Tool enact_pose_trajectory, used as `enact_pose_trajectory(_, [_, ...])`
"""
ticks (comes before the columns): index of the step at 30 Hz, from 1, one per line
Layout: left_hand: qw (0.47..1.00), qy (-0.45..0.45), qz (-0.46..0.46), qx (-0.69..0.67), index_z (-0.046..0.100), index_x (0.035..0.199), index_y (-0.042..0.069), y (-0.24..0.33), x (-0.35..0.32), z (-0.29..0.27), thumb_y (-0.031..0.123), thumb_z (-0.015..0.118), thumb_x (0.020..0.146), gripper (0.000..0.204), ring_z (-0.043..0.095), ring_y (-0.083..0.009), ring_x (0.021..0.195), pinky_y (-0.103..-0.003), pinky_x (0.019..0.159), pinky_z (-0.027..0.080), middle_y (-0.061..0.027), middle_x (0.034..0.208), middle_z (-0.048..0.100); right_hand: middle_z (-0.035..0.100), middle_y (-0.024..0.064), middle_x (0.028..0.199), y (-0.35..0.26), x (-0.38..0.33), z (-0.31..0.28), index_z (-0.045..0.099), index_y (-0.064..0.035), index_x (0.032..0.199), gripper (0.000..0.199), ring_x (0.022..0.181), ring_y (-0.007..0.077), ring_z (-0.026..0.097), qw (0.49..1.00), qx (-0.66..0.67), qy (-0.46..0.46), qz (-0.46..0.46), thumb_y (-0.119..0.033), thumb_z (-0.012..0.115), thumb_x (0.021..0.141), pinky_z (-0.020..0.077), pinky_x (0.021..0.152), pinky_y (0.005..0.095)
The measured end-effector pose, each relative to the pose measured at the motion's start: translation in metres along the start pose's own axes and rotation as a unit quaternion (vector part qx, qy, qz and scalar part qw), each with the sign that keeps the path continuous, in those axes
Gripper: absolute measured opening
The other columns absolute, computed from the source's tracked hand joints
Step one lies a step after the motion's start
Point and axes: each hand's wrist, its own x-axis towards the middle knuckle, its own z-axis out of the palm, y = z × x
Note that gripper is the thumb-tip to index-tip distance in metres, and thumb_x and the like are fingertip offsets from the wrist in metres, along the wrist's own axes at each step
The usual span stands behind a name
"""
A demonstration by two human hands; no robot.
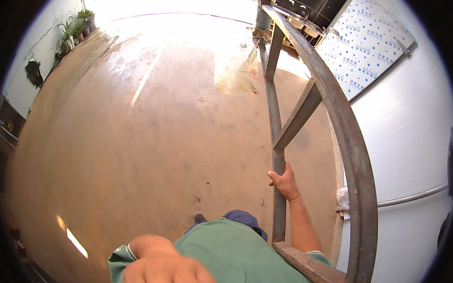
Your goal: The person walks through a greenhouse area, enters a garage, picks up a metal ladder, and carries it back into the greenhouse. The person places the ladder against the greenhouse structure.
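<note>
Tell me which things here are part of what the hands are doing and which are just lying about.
In hand:
- rusty grey steel frame of welded bars
- right hand, gripping the frame's inner upright bar
- left hand, close to the camera, holding nothing visible

Lying about:
- potted green plants
- clear plastic sheet
- white wall panel

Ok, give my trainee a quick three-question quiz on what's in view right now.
1. True or false: the right hand grips a bar of the metal frame.
2. Where are the potted plants? A) far left, by the wall B) leaning on the frame C) under the left hand
3. Fill in: the shirt is ____.
Key: 1 true; 2 A; 3 green.
</note>
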Motion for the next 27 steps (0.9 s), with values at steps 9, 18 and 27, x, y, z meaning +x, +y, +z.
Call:
enact_pose_trajectory(9, [0.995, -0.048, 0.017, 0.081, 0.063, 0.078, 0.005, 0.046, 0.050, -0.268, 0.012, 0.056, 0.093, 0.018, 0.045, -0.0218, 0.052, -0.031, 0.045, 0.034, -0.0042, 0.108, 0.068, 0.055, 0.0067, 0.082, -0.070, 0.273, 0.071, 0.046, 0.0023, 0.110, 0.041, 0.057, 0.0147, 0.060, 1.000, 0.015, 0.002, -0.004, -0.016, 0.068, 0.081, 0.0507, 0.055, 0.0291])
enact_pose_trajectory(18, [0.967, -0.047, 0.053, 0.243, 0.061, 0.074, -0.001, 0.119, 0.196, -0.512, 0.007, 0.053, 0.091, 0.021, 0.040, -0.0169, 0.049, -0.028, 0.041, 0.029, 0.0008, 0.099, 0.066, 0.056, 0.0077, 0.086, -0.208, 0.531, 0.083, 0.044, 0.0030, 0.115, 0.045, 0.058, 0.0146, 0.059, 1.000, 0.007, -0.013, 0.018, -0.015, 0.066, 0.081, 0.0499, 0.057, 0.0306])
enact_pose_trajectory(27, [0.984, -0.030, 0.045, 0.169, 0.064, 0.076, -0.001, 0.207, 0.265, -0.765, 0.016, 0.055, 0.095, 0.027, 0.041, -0.0176, 0.048, -0.028, 0.041, 0.031, -0.0060, 0.106, 0.067, 0.056, 0.0076, 0.085, -0.309, 0.762, 0.163, 0.044, 0.0038, 0.114, 0.045, 0.058, 0.0143, 0.059, 1.000, 0.009, -0.009, 0.012, -0.015, 0.067, 0.080, 0.0506, 0.056, 0.0295])
